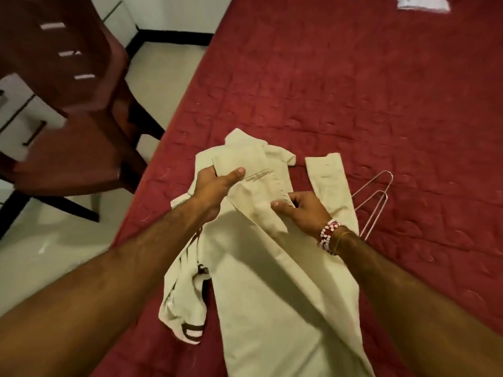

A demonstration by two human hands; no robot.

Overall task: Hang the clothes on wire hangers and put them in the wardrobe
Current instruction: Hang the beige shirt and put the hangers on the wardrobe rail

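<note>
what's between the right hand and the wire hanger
In the head view, a strip of beige cloth lies between the right hand and the thin metal wire hanger.

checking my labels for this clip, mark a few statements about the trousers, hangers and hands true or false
1. The beige cloth trousers lie on the red quilted bedspread. True.
2. The pink wire hangers lie left of the trousers. False: they lie to their right.
3. A red and white beaded bracelet is on the left wrist. False: it is on the right wrist.
4. The left hand and the right hand both hold the trousers. True.
5. The trousers already hang on a hanger. False: the hangers lie beside them on the bedspread.
</note>
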